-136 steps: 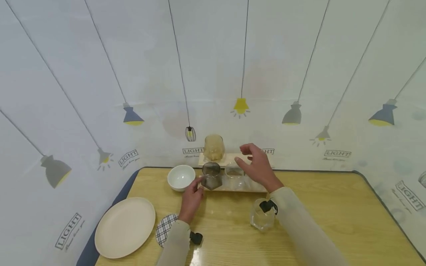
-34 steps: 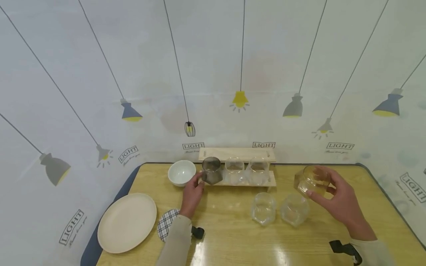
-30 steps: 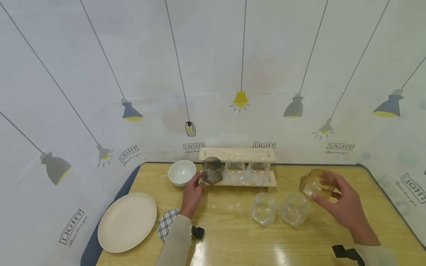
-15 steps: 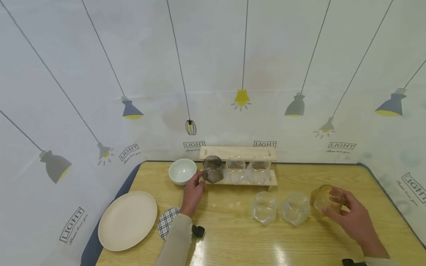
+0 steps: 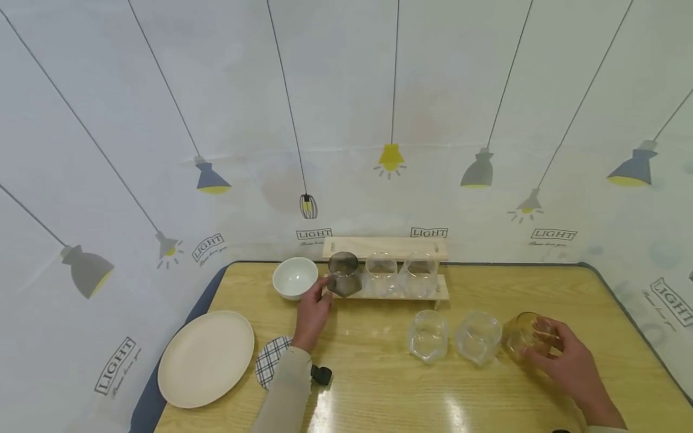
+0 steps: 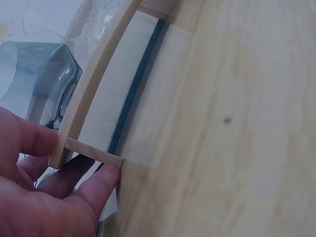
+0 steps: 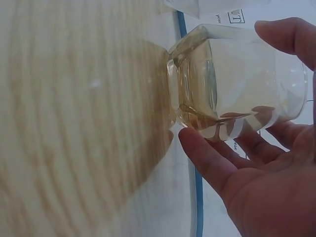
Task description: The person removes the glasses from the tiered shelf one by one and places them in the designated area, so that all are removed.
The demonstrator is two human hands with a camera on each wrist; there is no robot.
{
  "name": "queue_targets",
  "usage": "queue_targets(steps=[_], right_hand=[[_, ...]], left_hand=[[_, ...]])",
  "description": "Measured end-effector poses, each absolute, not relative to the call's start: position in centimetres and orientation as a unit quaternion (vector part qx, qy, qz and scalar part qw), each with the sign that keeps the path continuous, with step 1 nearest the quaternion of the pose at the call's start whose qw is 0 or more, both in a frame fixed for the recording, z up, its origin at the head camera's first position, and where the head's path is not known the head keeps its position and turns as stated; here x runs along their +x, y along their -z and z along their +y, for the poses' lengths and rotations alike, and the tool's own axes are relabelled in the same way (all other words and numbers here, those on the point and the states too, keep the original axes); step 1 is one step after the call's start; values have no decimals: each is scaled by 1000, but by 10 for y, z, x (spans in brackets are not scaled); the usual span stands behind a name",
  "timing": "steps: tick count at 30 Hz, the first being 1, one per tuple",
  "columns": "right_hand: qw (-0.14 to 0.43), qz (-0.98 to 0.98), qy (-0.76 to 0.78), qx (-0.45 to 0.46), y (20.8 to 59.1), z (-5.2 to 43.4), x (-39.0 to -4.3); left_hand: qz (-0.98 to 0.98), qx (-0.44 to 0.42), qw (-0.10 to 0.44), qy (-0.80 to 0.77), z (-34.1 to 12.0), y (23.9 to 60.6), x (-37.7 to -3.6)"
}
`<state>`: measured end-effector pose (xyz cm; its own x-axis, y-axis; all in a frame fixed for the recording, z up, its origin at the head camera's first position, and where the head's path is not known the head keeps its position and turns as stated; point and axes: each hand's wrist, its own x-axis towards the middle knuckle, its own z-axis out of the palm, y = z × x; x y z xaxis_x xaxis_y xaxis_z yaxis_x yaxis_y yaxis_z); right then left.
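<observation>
Right hand [image 5: 568, 364]: fingers curled round the amber glass [image 5: 527, 334], on the desk [image 5: 379, 385] just right of two clear glasses [image 5: 479, 337]
Left hand [image 5: 314, 310]: fingers grip the rack's [image 5: 441, 293] end by the grey glass [image 5: 343, 279]
Release: best let go gently, glass upright, without knocking its neighbour

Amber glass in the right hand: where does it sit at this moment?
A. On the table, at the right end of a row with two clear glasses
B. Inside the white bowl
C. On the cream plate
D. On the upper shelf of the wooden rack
A: the amber glass stands on the table, to the right of the two clear glasses, with the right hand around it.
</observation>
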<state>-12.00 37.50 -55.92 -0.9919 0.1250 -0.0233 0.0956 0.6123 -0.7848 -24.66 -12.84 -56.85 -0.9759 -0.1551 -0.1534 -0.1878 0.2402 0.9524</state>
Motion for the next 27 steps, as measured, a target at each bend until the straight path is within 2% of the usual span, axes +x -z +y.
queue_targets(steps=[12, 17, 27], right_hand=[[6, -901, -431, -54, 562, 381, -117], [20, -902, -428, -54, 556, 382, -118], [128, -893, -430, -8, 527, 372, -129]], left_hand=[[788, -103, 10, -606, -128, 567, -244], [788, -93, 8, -609, -128, 568, -244], [778, -98, 10, -620, -131, 569, -244]])
